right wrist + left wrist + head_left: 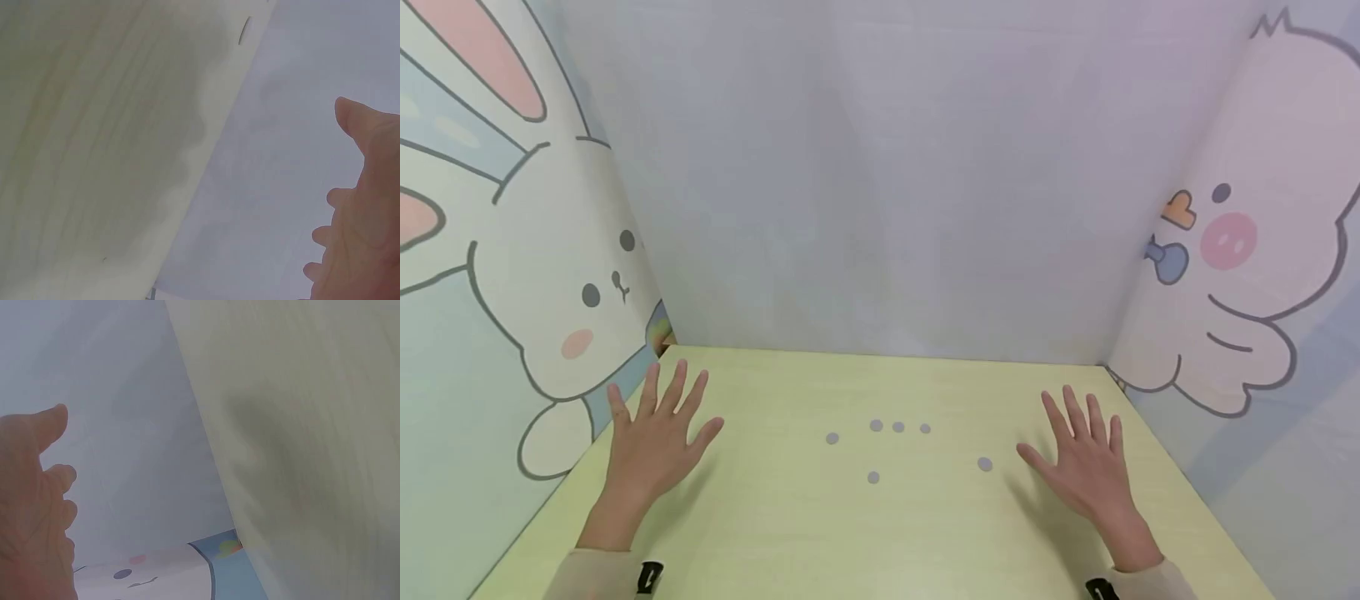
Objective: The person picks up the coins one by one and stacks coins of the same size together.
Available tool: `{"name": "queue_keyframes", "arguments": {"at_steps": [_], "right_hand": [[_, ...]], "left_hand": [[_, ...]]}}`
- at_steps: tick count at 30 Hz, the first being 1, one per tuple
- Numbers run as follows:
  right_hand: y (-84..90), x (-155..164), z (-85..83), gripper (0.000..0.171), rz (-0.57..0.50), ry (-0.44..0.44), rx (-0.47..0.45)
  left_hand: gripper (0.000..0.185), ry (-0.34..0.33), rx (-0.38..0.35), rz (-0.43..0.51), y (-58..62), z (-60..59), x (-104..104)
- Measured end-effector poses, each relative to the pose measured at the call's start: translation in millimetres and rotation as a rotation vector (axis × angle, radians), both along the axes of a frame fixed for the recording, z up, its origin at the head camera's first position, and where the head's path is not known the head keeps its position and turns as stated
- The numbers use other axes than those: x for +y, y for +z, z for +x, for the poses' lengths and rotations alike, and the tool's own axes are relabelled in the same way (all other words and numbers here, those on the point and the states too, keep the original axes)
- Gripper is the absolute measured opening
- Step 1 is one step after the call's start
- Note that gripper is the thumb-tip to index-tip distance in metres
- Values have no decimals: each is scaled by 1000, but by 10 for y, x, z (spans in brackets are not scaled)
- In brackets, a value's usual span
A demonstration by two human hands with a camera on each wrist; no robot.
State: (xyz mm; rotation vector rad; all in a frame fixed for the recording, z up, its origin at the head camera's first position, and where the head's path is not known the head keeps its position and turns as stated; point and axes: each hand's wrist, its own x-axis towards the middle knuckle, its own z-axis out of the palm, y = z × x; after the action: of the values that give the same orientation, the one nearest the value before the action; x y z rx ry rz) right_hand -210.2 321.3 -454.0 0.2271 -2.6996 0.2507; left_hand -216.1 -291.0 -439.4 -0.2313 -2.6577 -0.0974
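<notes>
Several small grey discs lie scattered on the pale wooden table [775, 533], among them a disc [832, 438] at the left, one [873, 477] nearer the front and one [985, 464] at the right. My left hand [651, 450] hovers over the table's left side, fingers spread, holding nothing. On the other side my right hand [1086, 471] is held above the surface with its fingers spread too; the rightmost disc is the one closest to it. In the right wrist view a thin light sliver [245, 30] shows near the table's edge; its kind is unclear.
A plain pale cloth wall [887, 183] rises behind the table's back edge. The left wall carries a cartoon rabbit [550, 275], and a white cartoon figure [1247, 250] is on the right wall. Both side walls stand close to the table's sides.
</notes>
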Motion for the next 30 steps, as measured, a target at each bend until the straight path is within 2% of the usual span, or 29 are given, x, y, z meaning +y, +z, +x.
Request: {"name": "queue_keyframes", "arguments": {"at_steps": [7,14,21,30], "right_hand": [[50,-161,-90,93,14,19,20],[103,-386,-144,92,10,44,-7],[145,-630,-233,91,-11,76,-33],[128,-926,-365,88,-96,122,-78]], "left_hand": [[82,-21,-17,0,18,-37,86],[83,-44,-35,9,53,-54,161],[81,-103,-54,49,84,-145,279],[80,-155,-149,98,75,-233,364]]}}
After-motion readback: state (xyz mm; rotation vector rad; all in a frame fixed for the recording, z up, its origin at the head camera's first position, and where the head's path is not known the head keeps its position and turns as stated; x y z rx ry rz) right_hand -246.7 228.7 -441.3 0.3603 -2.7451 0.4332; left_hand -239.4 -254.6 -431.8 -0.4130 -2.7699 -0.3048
